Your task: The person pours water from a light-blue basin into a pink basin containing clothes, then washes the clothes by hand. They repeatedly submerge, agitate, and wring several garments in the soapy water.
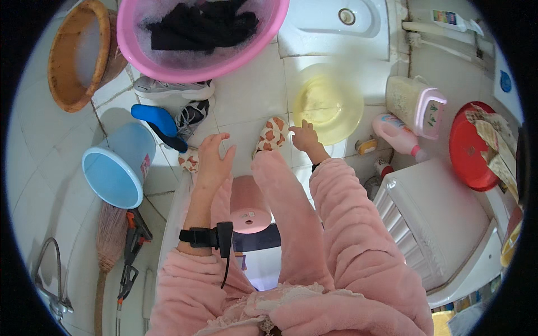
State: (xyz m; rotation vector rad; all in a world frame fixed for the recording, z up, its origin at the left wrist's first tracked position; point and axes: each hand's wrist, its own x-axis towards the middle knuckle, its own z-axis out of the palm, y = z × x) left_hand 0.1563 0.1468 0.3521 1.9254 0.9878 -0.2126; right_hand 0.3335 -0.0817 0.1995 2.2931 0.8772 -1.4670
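My left hand (pixel 210 158) hangs over the tiled floor with its fingers apart, holding nothing. Beside it lie a pair of grey sneakers (pixel 191 116) and a blue insole (pixel 159 126). My right hand (pixel 306 137) is at the near left edge of a translucent yellow basin (pixel 352 109), fingers stretched and nothing in them; whether it touches the rim I cannot tell. A patterned slipper (pixel 271 134) is just left of that hand. At the top, a large pink basin (pixel 204 74) holds suds and soaking black cloth (pixel 202 25).
A wooden tub (pixel 60 70) and a light blue bucket (pixel 120 159) stand left, above a broom (pixel 109 241). On the right are a pink bottle (pixel 397 134), a lidded container (pixel 412 103), a red basin (pixel 465 148) and a white plastic stool (pixel 443 201). A squat toilet (pixel 330 22) is ahead.
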